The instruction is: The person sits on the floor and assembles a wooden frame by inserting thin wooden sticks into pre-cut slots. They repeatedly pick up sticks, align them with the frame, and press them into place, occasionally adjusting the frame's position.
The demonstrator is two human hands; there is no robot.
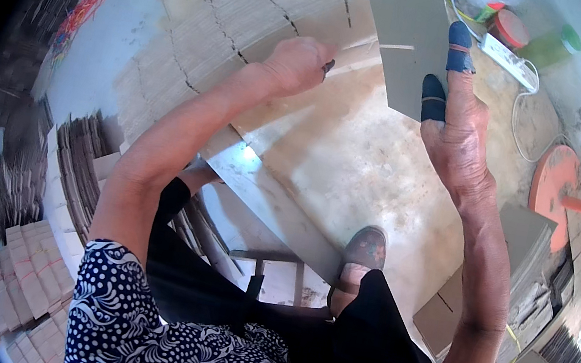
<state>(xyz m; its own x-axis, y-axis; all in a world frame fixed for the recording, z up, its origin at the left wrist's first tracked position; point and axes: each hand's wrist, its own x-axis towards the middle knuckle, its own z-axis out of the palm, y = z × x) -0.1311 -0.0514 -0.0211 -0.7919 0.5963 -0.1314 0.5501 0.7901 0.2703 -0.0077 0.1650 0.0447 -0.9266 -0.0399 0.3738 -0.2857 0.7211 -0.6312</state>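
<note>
My right hand (pixel 458 121), with blue covers on two fingertips, holds up a flat grey cardboard sheet (pixel 407 24) by its lower right edge. My left hand (pixel 296 63) is closed in a fist just left of the sheet, over rows of stacked cardboard pieces (pixel 242 12); a small dark object pokes out between its fingers, too small to tell what. Below the hands lies a worn brown work board (pixel 355 162). My foot in a sandal (pixel 363 251) rests at the board's near edge.
Bundles of folded cardboard (pixel 78 161) stand at the left and several tan stacks (pixel 27 284) at the lower left. A white power strip (pixel 507 58), a red lid (pixel 512 28) and a green container (pixel 556 43) lie at the upper right. An orange stool (pixel 572 199) stands at the right.
</note>
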